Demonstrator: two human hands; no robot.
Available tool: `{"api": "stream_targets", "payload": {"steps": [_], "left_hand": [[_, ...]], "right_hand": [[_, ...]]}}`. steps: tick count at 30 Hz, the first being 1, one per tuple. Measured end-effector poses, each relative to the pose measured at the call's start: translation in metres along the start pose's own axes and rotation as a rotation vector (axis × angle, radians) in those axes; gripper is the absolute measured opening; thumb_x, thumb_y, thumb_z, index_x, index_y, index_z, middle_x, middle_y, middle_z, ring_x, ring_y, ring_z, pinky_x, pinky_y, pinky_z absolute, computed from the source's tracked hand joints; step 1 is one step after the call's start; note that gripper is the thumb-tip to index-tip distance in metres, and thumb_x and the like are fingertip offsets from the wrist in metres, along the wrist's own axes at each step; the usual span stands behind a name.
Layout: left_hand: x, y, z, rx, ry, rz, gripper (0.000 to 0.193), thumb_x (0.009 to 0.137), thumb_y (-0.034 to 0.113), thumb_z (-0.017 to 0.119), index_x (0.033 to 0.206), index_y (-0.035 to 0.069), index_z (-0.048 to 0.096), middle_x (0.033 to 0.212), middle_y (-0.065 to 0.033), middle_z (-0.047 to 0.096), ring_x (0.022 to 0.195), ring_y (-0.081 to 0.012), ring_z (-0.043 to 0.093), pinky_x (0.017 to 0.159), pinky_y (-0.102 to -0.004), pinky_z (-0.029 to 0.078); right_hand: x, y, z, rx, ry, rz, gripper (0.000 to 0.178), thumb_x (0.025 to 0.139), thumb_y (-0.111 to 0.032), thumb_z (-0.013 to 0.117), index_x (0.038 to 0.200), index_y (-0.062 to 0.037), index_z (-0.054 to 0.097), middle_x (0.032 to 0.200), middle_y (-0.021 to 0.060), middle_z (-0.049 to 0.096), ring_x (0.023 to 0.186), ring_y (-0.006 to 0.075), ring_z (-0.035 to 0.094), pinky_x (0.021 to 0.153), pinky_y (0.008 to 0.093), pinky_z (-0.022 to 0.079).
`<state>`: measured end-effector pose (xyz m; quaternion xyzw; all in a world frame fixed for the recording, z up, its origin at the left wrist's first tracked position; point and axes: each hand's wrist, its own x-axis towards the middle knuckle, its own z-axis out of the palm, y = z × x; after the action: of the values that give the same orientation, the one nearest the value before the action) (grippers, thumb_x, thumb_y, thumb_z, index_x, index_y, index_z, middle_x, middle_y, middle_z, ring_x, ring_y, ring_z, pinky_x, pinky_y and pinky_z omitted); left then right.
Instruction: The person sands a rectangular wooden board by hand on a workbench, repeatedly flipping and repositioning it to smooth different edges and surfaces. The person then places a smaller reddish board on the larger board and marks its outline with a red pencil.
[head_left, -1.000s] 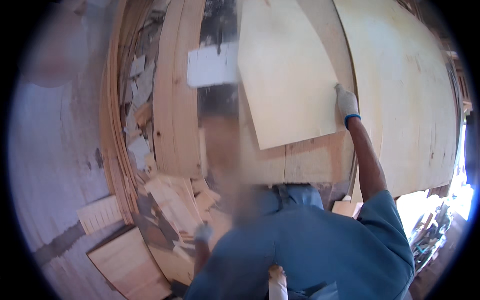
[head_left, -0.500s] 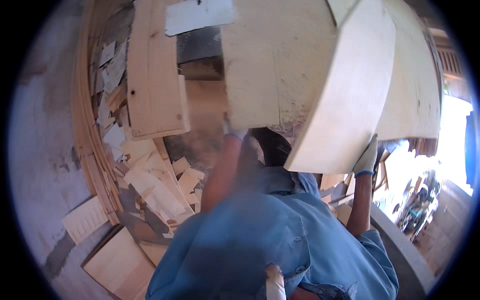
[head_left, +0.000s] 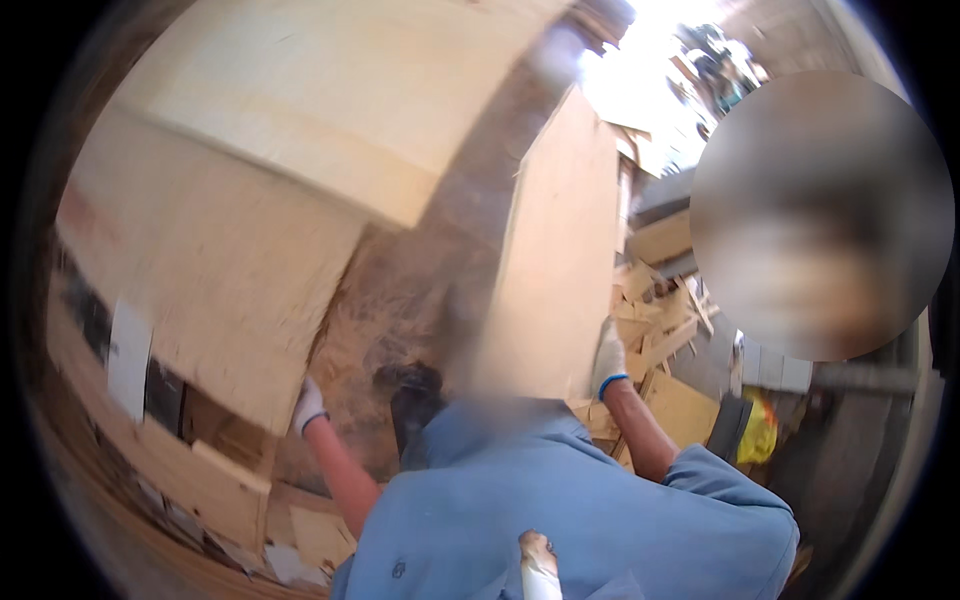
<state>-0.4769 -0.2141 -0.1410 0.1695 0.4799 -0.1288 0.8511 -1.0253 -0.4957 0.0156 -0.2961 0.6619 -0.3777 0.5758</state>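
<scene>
A person in a blue shirt (head_left: pixel 560 500) looks down at their own two gloved hands in a workspace crowded with wood. The right hand (head_left: pixel 607 362) is at the right edge of a long pale board (head_left: pixel 556 250), near its lower end, the grip pinching that edge. The board is in front of the person, right of centre, its far end toward a bright opening. The left hand (head_left: pixel 309 407) is at the near edge of a lower plywood sheet (head_left: pixel 210 265); whether its grip is spread or pressed together, I cannot tell. A large upper sheet (head_left: pixel 310 90) overlaps that one, filling the upper left. A white panel (head_left: pixel 130 360) lies along the lower sheet's left side. Between sheets and board is a dusty brown floor (head_left: pixel 385 310). Wood scraps (head_left: pixel 650 310) crowd the space just right of the board and right hand, with a yellow bag (head_left: pixel 758 430) beyond. A round blurred patch hides the upper right. A white stick (head_left: pixel 541 570) with a brown end covers part of the shirt.
</scene>
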Motion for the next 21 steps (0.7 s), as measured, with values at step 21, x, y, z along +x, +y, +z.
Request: {"api": "stream_targets", "payload": {"steps": [21], "left_hand": [[-0.075,-0.064,0.002,0.126,-0.011,0.280,0.068,0.101,0.047,0.027,0.153,0.003,0.033,0.165,-0.0146,0.027,0.151,-0.0292,0.027,0.123,-0.0491,0.024]], "right_hand": [[0.345,-0.389,-0.053,0.069,-0.016,-0.189,0.041,0.105,-0.043,0.042,0.108,-0.0069,0.061,0.097,0.0063,0.061,0.086,0.0221,0.058,0.081,0.0372,0.050]]}}
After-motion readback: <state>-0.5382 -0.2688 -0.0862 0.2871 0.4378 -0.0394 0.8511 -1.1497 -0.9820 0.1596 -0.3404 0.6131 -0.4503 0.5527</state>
